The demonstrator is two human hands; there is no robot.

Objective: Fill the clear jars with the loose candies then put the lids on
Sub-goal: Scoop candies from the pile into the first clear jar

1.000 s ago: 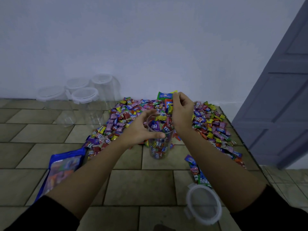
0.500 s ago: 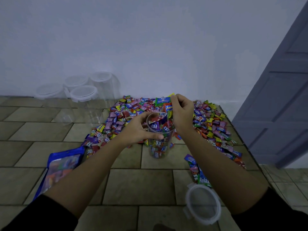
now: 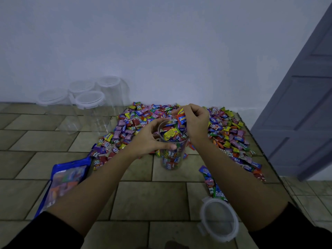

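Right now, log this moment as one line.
left hand: holds jar | right hand: pinches candies over jar mouth | jar: nearly full | lid: off, lying apart

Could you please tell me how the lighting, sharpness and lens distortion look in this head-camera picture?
Head view: dim, bluish, even light with no harsh glare; the wide-angle lens bows the lines of the tiled surface; the empty jars almost vanish against the wall; print on the candies in the jar being filled reads sharp.
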